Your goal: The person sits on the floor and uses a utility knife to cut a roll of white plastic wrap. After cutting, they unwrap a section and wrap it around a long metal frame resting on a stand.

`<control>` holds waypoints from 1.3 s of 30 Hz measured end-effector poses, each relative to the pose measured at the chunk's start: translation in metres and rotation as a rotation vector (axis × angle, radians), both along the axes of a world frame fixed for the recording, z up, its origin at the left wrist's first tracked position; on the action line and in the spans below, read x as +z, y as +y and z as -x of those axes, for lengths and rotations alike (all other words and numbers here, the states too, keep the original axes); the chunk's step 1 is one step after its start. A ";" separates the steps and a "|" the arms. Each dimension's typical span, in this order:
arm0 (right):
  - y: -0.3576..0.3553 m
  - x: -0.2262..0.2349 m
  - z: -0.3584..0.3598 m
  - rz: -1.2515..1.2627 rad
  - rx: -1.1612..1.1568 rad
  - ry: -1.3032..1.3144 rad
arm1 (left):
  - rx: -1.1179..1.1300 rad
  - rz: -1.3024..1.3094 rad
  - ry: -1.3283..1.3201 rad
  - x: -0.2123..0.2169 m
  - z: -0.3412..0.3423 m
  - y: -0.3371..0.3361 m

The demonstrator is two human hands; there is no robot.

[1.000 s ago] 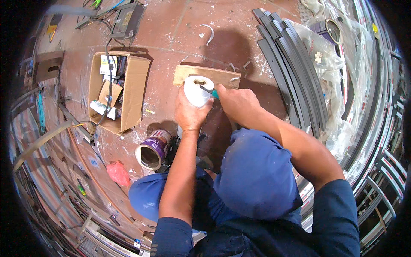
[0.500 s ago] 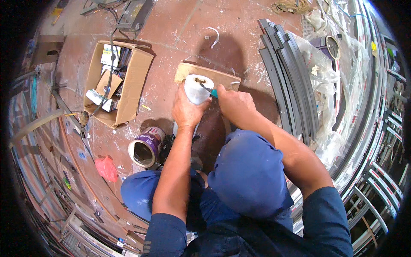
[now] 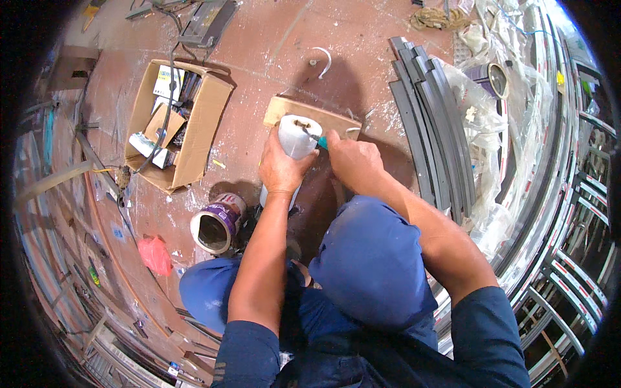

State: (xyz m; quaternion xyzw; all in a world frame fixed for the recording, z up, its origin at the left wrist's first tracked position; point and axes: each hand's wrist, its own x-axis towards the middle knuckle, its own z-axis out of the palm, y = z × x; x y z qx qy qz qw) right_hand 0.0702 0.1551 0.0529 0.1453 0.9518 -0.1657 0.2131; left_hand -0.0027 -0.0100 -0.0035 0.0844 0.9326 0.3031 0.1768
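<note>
My left hand (image 3: 279,169) grips a white plastic roll (image 3: 296,139), held upright with its open end facing up. My right hand (image 3: 352,161) holds a small tool with a teal handle (image 3: 319,141), and its tip reaches into the top opening of the roll. Both hands are above a brown wooden board (image 3: 310,111) that lies on the reddish floor. My knees in blue trousers (image 3: 369,258) fill the lower middle of the view.
An open cardboard box (image 3: 181,123) with small packages sits at left. A purple-and-white can (image 3: 217,223) lies on its side near my left forearm. Grey curved metal strips (image 3: 433,129) and crumpled clear plastic sheeting (image 3: 511,110) lie at right. A red scrap (image 3: 154,254) lies at lower left.
The view has shifted slightly. Both hands stay on the roll, with the tool tip still at its top opening.
</note>
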 end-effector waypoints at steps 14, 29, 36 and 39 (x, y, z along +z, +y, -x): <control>0.000 0.001 -0.004 0.015 -0.003 -0.036 | -0.012 0.004 0.039 0.001 -0.002 0.001; 0.003 0.002 -0.008 -0.011 0.002 -0.022 | 0.005 -0.022 0.051 -0.004 0.000 -0.001; 0.009 -0.001 -0.001 0.005 -0.018 -0.067 | -0.015 -0.048 0.073 -0.010 0.002 -0.001; 0.005 -0.002 0.004 0.004 -0.021 -0.061 | -0.007 -0.037 0.044 -0.011 0.002 0.000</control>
